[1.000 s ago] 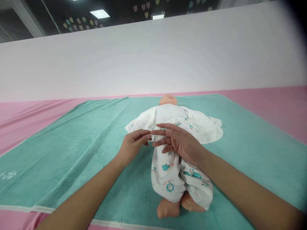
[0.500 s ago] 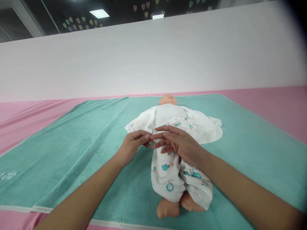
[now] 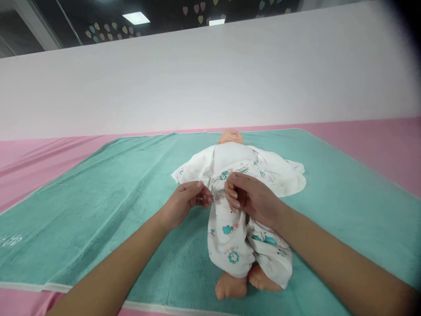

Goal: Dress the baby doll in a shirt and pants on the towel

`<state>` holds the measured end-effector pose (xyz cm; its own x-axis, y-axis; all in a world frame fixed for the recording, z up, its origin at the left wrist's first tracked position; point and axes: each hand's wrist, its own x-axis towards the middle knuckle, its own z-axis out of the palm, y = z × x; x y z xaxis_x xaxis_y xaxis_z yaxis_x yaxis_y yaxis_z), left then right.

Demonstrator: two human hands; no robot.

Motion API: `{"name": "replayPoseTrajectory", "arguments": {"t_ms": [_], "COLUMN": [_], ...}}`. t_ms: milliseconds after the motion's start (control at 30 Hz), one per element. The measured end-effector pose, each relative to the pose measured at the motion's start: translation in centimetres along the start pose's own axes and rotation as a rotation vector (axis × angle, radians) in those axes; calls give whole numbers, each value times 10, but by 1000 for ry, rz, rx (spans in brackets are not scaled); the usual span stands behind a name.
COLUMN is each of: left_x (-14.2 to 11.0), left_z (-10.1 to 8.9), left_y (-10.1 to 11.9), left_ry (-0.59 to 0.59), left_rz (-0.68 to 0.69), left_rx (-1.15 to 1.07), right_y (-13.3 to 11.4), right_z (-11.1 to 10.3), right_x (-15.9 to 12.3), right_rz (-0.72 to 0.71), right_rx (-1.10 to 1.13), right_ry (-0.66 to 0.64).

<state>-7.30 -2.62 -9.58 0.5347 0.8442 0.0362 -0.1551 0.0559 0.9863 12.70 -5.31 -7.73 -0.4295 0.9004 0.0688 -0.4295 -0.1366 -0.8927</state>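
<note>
A baby doll (image 3: 230, 137) lies on its back on a teal towel (image 3: 108, 193), head away from me, bare feet (image 3: 230, 286) near the front edge. It wears a white romper with teal prints (image 3: 232, 237). My left hand (image 3: 186, 201) pinches the romper's side edge at the doll's waist, fingertips pressed together. My right hand (image 3: 250, 197) rests on the doll's belly with fingers curled down onto the cloth.
The teal towel covers a pink sheet (image 3: 378, 145) that shows at the left, right and front edges. A white wall or panel (image 3: 210, 79) rises behind the surface. The doll's open white top spreads out to the right (image 3: 286, 177).
My right hand's fingers, stretched flat toward the left before, have curled down onto the romper. My left hand has closed into a pinch on the cloth's edge.
</note>
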Motion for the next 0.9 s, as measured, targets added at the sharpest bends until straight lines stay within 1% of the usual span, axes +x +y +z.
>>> {"name": "replayPoseTrajectory", "arguments": {"t_ms": [133,300,533,900], "left_x": [0,0,0,1], "left_z": [-1,-1,-1,2], "left_y": [-3,-2,-2,-2], "left_ry": [-55,-64,-67,-54], "left_rz": [-18,-21,-29,-30], "left_rx": [-15,-36,-25,3], "right_y": [-5,-8,-5,-6], "right_z": [-4,-10,-17,-16], "right_x": [0,-1,0,-1], "right_rz": [76,141,119,109], "right_rx": [148,200,204,221], "right_ry": [20,-31,-82,-34]}}
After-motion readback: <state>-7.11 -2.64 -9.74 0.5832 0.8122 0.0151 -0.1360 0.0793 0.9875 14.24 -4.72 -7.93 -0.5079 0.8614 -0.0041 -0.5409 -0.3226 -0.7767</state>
